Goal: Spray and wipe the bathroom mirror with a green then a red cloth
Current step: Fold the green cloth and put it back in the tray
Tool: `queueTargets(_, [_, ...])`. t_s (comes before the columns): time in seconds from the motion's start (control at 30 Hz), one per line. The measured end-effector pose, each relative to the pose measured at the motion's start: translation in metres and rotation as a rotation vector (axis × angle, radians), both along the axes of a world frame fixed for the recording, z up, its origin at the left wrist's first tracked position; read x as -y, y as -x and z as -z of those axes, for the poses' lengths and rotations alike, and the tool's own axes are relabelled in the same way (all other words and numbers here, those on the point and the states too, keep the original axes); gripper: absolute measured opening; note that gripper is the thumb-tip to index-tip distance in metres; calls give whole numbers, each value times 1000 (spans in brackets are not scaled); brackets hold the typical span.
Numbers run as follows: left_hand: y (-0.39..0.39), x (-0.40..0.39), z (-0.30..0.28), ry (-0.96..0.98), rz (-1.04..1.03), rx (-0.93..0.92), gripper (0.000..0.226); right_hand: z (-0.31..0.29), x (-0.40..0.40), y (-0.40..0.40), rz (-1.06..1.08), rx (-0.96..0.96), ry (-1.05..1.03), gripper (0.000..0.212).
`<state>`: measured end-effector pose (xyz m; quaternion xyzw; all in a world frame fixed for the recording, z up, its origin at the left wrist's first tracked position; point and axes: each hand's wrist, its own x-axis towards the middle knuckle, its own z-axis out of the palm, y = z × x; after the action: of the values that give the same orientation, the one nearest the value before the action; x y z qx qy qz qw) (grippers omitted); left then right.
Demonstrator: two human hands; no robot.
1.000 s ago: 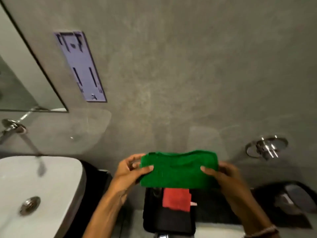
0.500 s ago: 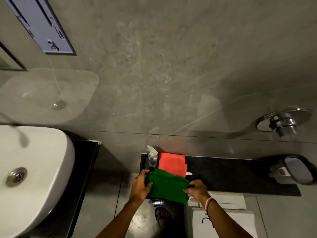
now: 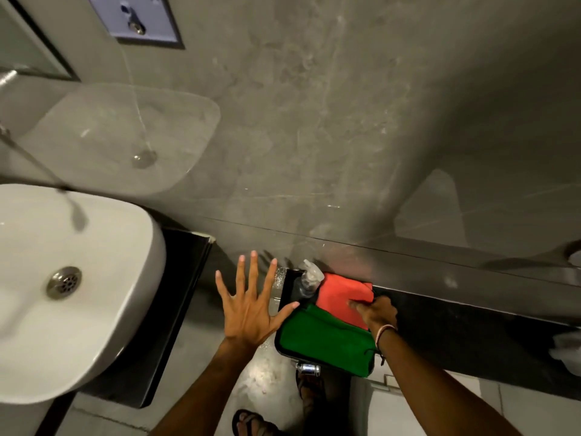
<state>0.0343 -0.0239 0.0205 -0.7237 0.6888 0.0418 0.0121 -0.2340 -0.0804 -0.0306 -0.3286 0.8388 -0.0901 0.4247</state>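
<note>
A folded green cloth [image 3: 327, 343] lies at the near end of a black ledge [image 3: 456, 328], with a folded red cloth [image 3: 341, 295] just behind it. A clear spray bottle [image 3: 309, 280] stands at the red cloth's left, against the wall. My left hand [image 3: 248, 309] hovers left of the ledge, fingers spread wide, holding nothing. My right hand [image 3: 375, 311] rests on the red cloth's right edge, fingers curled onto it; whether it grips the cloth is unclear. A corner of the mirror [image 3: 28, 48] shows at the top left.
A white basin [image 3: 72, 297] on a dark counter fills the left, with a thin tap spout [image 3: 37, 171] above it. A grey wall panel [image 3: 141, 20] hangs at the top. Sandalled feet [image 3: 254, 421] stand on the floor below. A chrome fitting [image 3: 308, 369] sits under the ledge.
The green cloth, held up in both hands a second ago, now lies on the ledge. My left hand has let go and spread open; my right hand has moved onto the red cloth.
</note>
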Motion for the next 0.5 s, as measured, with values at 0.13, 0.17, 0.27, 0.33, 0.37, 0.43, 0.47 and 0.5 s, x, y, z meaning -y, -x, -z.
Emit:
queueTargets(0.13, [3,7,0,43,8,23,99,3,5,-7,-40,-40,3,75])
queueTargets(0.17, [3,8,-1,60,16,31,99,2,5,-8,-36,-40,11,73])
queueTargets(0.27, [0,10,-8,95,29,39,98,-6,5,-5,-100,-64,34,64])
queueTargets(0.33, [-3,8,-17,124,54,46,98,-27,-1,4,-173,-59,102,59])
queueTargets(0.37, [-4,7,-23,146,68,46,98,-41,-6,10,-218,-56,155,59])
queueTargets(0.43, [-2,11,-48,208,83,16,96,-78,-8,26,-347,-72,248,59])
queueTargets(0.47, [-1,15,-63,239,79,-15,93,-99,-7,33,-402,-67,280,58])
queueTargets(0.5, [0,17,-83,273,79,-64,89,-126,-6,39,-437,-19,313,53])
